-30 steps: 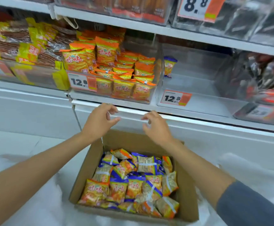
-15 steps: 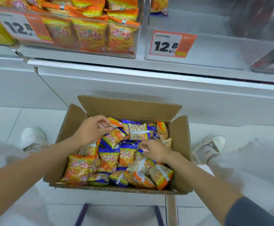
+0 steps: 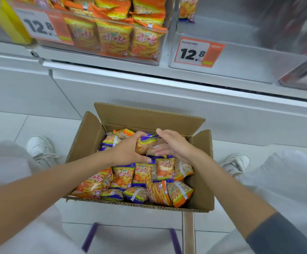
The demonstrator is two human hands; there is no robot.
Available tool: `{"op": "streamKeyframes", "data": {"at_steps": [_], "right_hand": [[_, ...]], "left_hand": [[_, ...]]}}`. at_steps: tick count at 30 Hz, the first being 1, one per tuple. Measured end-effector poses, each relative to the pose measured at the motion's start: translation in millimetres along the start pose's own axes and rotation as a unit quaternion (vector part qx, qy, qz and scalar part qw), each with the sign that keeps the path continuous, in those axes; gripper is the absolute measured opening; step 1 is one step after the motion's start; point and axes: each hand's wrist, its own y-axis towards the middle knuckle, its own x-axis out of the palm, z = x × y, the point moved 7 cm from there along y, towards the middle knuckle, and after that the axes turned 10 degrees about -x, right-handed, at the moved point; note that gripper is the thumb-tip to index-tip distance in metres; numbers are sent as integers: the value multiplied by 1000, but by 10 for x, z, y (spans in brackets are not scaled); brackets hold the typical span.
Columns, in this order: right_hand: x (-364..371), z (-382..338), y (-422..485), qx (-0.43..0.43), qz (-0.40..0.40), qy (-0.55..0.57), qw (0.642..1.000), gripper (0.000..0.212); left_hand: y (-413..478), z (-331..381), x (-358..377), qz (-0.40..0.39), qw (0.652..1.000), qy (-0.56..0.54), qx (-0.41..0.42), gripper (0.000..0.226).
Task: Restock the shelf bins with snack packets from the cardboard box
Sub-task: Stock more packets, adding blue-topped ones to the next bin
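An open cardboard box (image 3: 86, 138) stands on the floor between my feet, filled with orange and purple snack packets (image 3: 141, 173). Over its far half my left hand (image 3: 128, 153) grips a bunch of packets (image 3: 146, 143), fingers curled over the top and thumb below. My right hand (image 3: 176, 145) presses against the same bunch from the right with straight fingers, thumb above it. On the shelf above, the left bin (image 3: 160, 59) is packed with orange packets. The right bin (image 3: 240, 59) holds a single packet (image 3: 186, 8) at its back.
Price tags reading 12.8 hang on both bins (image 3: 196, 52). A third bin (image 3: 304, 76) with dark packets sits at the far right. My white shoes (image 3: 41, 147) flank the box. Purple bars (image 3: 89, 237) and a loose cardboard flap (image 3: 188, 233) lie in front of the box.
Both hands dropped from above the box into it, then came together over the far half, gathering a bunch of packets between them. My view tilted down toward the box.
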Motion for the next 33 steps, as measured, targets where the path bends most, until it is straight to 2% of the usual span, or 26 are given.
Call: {"op": "streamKeyframes", "data": {"at_steps": [2,3,4,6,7,9,12,13,14,15,16,18,19,20,25,28,30,33], "right_hand": [[-40,-34,3,-14,9,-23,1000,29],[-135,-25,32,-41,37,-110,992,26],[-238,-27,66,-75,54,-246,965,26],[-261,101,179,-109,2,-454,884,50],[-225,218,237,-103,-38,-498,860,61],[-146,390,319,-91,-75,-539,834,70],[-45,379,423,-149,-50,-654,740,60],[-29,338,432,-166,-47,-674,718,53],[-30,304,438,-171,-49,-679,712,44],[-44,261,438,-171,-48,-669,722,35],[-69,186,413,-165,-36,-632,756,25],[-115,-31,325,-153,12,-473,867,13],[-116,-158,279,-152,33,-378,913,11],[-107,-287,231,-152,51,-305,939,11],[-97,-559,107,-95,124,-176,972,10],[-116,-551,61,-53,127,-148,979,13],[-108,-574,35,-34,118,-123,985,11],[-32,-616,16,-22,97,-89,991,17]], "left_hand": [[38,-76,-147,51,995,-84,-26,47],[58,-136,-203,57,989,-128,-51,44],[69,-191,-231,48,982,-168,-74,46],[94,-294,-264,32,970,-218,-99,48],[98,-344,-279,33,966,-233,-106,47],[71,-431,-314,44,957,-261,-119,42],[29,-510,-393,72,949,-284,-120,38],[23,-531,-421,82,947,-286,-119,37],[17,-536,-443,90,947,-286,-119,36],[13,-533,-457,96,946,-286,-116,36],[13,-515,-466,102,947,-283,-112,37],[18,-450,-479,114,951,-271,-100,39],[18,-406,-475,116,952,-267,-95,39],[20,-350,-460,111,953,-266,-88,39],[6,-91,-393,72,949,-297,-77,39],[-6,-41,-391,57,955,-285,-66,66],[-7,-82,-415,79,964,-246,-67,84],[11,-120,-419,86,968,-226,-71,92]]}}
